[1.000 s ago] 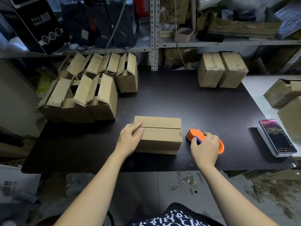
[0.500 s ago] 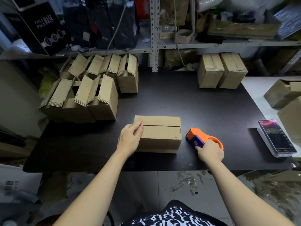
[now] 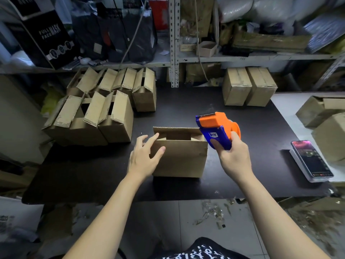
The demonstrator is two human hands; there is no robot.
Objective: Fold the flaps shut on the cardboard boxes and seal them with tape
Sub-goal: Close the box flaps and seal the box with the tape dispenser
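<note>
Centrally, near the front edge of the dark bench point(image 3: 186, 101), stands a small cardboard box point(image 3: 180, 158) between the two hands. Its top is not closed: the far flap point(image 3: 176, 129) stands up, and a dark opening shows behind the near wall.

Left hand point(image 3: 144, 158): released, fingers spread, lying against the left end of the box; the thumb tip rests on the front face near the upper left corner and the index finger reaches toward the top left edge. It grips nothing.

Right hand point(image 3: 234, 157): clenched around the blue grip of an orange-and-blue tape dispenser point(image 3: 216, 129), held clear of the bench just above and beside the upper right corner of the box, its orange head tilted up and away from the person. Whether the dispenser touches the box cannot be told.

Left rear of the bench: a cluster of open boxes point(image 3: 100, 113), flaps raised, packed against one another. Right rear: two closed boxes point(image 3: 249, 86) side by side, touching. Right edge of the bench: a phone point(image 3: 310, 158), screen lit, lying flat and well apart from the right hand. Behind the bench, metal shelving point(image 3: 174, 42) holds bags and cartons.
</note>
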